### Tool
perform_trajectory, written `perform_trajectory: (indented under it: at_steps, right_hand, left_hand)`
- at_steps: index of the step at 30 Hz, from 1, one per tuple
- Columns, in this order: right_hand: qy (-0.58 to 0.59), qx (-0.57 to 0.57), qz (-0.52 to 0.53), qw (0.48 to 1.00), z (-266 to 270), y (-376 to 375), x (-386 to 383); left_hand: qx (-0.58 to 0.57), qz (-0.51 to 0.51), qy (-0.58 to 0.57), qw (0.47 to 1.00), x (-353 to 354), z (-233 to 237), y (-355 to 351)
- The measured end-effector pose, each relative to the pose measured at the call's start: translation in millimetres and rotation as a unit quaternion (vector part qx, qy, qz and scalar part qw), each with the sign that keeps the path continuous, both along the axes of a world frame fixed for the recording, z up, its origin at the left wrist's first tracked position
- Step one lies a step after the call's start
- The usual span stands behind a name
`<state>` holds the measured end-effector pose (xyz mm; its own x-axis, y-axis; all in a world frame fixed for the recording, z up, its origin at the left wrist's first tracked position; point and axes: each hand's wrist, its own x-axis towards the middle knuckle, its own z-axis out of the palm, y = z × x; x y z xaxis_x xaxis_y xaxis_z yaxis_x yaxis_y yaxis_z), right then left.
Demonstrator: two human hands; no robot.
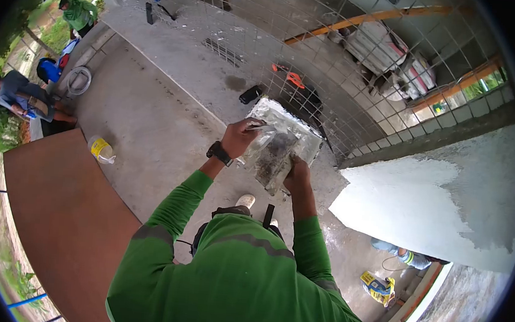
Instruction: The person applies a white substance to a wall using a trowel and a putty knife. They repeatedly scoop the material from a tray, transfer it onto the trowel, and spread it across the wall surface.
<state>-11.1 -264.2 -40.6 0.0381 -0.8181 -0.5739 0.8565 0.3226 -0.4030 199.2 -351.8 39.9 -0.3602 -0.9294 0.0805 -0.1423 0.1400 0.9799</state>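
In front of me, my right hand is closed on the edge of a grey flat board, stained dark and smeared with plaster. My left hand, with a black watch at the wrist, is closed at the board's upper left side. A thin pale piece sticks out by its fingers, and I cannot tell exactly what it is. Behind and partly under the board is a white, plaster-caked container, much of it hidden by the board and hands.
Wire mesh rises ahead and right, beside a part-plastered white wall. A brown panel and a yellow-labelled tub lie left. A yellow bag sits lower right. People are at the left; another person's legs show right.
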Motion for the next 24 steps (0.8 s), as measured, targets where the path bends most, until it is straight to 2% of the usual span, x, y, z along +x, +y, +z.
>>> perform_trajectory:
  at_steps: [1, 3, 5, 6, 8, 9, 11, 18, 24]
  right_hand:
    - [-0.006, -0.010, 0.018, 1.000, 12, 0, 0]
    - [-0.011, -0.089, 0.060, 0.994, 42, 3, -4]
    - [-0.100, -0.154, 0.096, 0.978, 98, 13, 0]
    - [-0.103, -0.163, 0.122, 0.974, 106, 18, -1]
    - [-0.027, -0.128, 0.115, 0.985, 114, 28, -9]
    - [-0.025, -0.134, 0.120, 0.983, 117, 31, -12]
    - [-0.063, -0.135, 0.091, 0.985, 118, 43, -16]
    - [-0.056, -0.137, 0.098, 0.984, 107, 76, -45]
    - [0.060, -0.121, 0.061, 0.989, 123, 81, -49]
  left_hand:
    - [-0.099, -0.009, -0.111, 0.989, 2, 15, 10]
    - [-0.224, -0.022, -0.134, 0.965, 6, 21, 23]
    - [-0.327, -0.042, -0.091, 0.940, 11, 41, 34]
    - [-0.334, -0.017, -0.100, 0.937, 15, 49, 42]
    - [-0.383, -0.033, -0.131, 0.914, 12, 63, 56]
    - [-0.388, -0.027, -0.132, 0.912, 9, 69, 60]
    - [-0.464, -0.034, -0.144, 0.873, 4, 79, 70]
    - [-0.484, -0.060, -0.141, 0.862, -14, 89, 87]
    - [-0.482, -0.068, -0.110, 0.867, -17, 82, 71]
